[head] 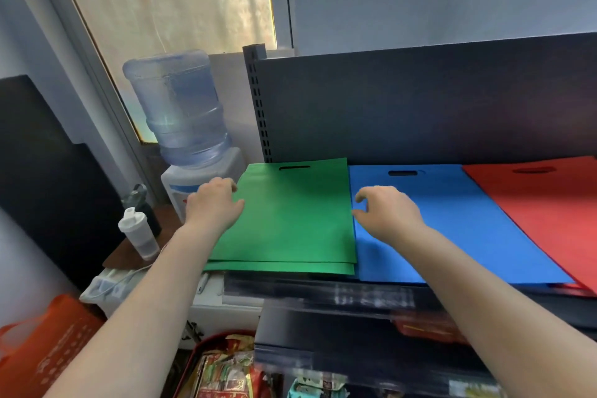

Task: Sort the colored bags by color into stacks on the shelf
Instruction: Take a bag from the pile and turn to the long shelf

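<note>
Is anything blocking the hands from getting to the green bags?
No, nothing visible is in the way. The left hand is already at the left edge of the green bags, and the right hand is at their right edge, over the blue bags beside them.

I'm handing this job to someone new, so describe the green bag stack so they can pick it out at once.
Find the dark shelf beside the water dispenser. Three flat coloured stacks lie side by side on it. The green bag stack is the leftmost, nearest the dispenser, between the left hand and right hand; its neighbours are the blue stack and, beyond, the red stack.
</note>
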Motion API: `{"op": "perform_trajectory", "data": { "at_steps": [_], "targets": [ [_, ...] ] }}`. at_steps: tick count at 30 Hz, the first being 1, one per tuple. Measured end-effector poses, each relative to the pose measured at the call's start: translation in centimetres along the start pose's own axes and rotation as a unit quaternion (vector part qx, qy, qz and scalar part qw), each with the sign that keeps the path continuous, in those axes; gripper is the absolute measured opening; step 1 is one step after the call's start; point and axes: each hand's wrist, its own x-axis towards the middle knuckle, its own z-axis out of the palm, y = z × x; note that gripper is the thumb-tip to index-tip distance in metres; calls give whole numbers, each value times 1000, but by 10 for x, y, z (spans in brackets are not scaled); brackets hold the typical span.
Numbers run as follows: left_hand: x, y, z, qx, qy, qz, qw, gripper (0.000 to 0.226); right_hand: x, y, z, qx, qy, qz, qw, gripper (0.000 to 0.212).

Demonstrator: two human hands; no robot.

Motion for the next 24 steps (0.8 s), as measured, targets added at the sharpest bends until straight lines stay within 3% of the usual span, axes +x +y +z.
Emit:
{"op": "perform_trajectory", "data": {
  "at_steps": [5,12,24],
  "targets": [
    [6,90,-26,31,67,115,991,38,-6,43,-60,-21,81,-21,996,34],
    [-14,260,-36,58,98,263,958,43,-44,146,-148,-211,122,3,970,39],
    [-130,563,-19,-8,111,431,896,40,-198,385,-258,-342,81,177,919,51]
  ]
}}
